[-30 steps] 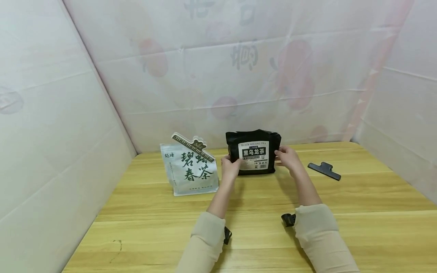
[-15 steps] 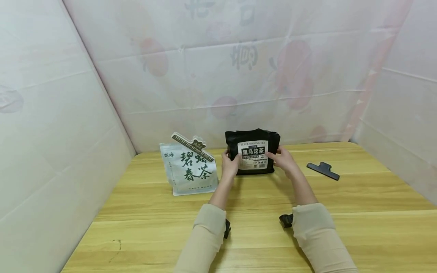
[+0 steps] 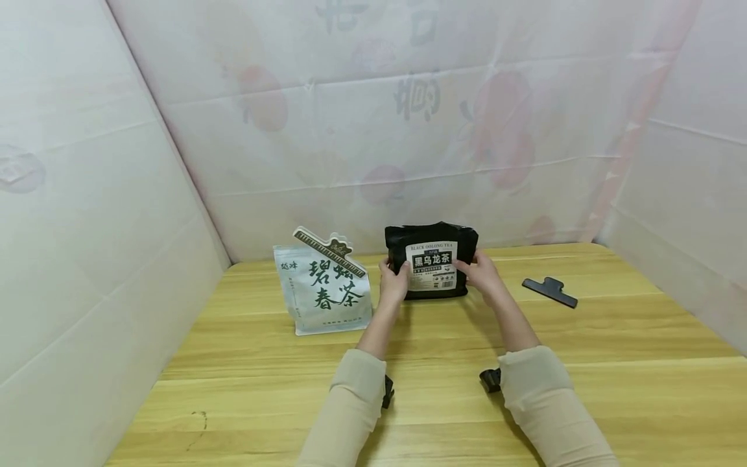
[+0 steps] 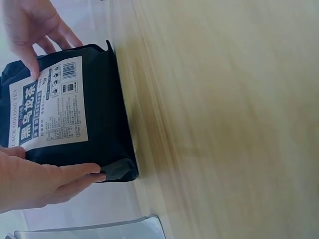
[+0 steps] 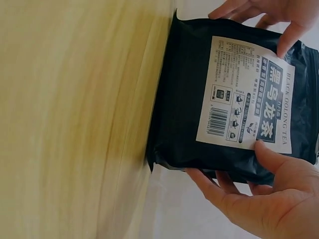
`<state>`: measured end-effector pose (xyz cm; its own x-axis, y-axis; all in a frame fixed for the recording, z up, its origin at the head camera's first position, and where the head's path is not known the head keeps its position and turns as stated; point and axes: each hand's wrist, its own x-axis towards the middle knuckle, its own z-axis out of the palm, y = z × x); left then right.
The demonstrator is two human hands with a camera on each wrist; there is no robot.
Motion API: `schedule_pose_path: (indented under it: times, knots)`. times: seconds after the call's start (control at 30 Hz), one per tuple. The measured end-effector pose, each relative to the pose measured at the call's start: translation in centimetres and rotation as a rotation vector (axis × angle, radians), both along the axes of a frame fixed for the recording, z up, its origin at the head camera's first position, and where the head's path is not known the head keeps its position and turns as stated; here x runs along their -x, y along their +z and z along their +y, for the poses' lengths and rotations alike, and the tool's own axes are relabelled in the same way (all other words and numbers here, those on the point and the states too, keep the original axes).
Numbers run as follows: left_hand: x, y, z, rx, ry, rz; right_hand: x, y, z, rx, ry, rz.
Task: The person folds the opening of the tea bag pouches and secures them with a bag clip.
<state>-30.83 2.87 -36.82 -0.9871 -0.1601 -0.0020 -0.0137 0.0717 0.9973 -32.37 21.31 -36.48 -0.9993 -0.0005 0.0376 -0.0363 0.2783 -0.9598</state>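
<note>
A black oolong tea bag (image 3: pixel 432 233) with a pale printed label stands upright on the wooden table, near the back. At its left side my left hand (image 3: pixel 394 283) grips the edge, thumb on the front by the label and fingers along the side. My right hand (image 3: pixel 486 274) holds the opposite side, its thumb pressing the label's edge. Both wrist views show the black bag (image 4: pixel 107 109) between the two hands, its bottom edge at the tabletop. In the right wrist view the right hand's fingers (image 5: pixel 212 190) reach along the side and partly behind the bag.
Left of the black bag stands a pale tea bag (image 3: pixel 332 311) with green lettering, a cream clip (image 3: pixel 330 251) set aslant across its top. A black clip (image 3: pixel 550 292) lies on the table (image 3: pixel 443 402) to the right. Fabric walls (image 3: pixel 327 149) close in the back and sides.
My right hand has moved inward, its thumb shifting from the black bag's right edge onto the label's edge. The bag stays in nearly the same place, and the left hand keeps its hold.
</note>
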Motion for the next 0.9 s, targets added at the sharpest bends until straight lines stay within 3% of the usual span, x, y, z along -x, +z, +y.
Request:
schedule_pose_path:
  times: [0.53, 0.77, 0.9]
  knots:
    - [-1.0, -0.1, -0.2, 0.028, -0.075, -0.03, -1.1, 0.3, 0.0, 0.011, -0.003, -0.004]
    - [-1.9, 0.5, -0.9, 0.082, -0.101, -0.048, -1.9, 0.8, 0.1, -0.005, 0.011, -0.038]
    - [-2.3, 0.9, -1.5, 0.103, -0.154, -0.056, -2.2, 0.9, 0.1, -0.005, 0.025, -0.043]
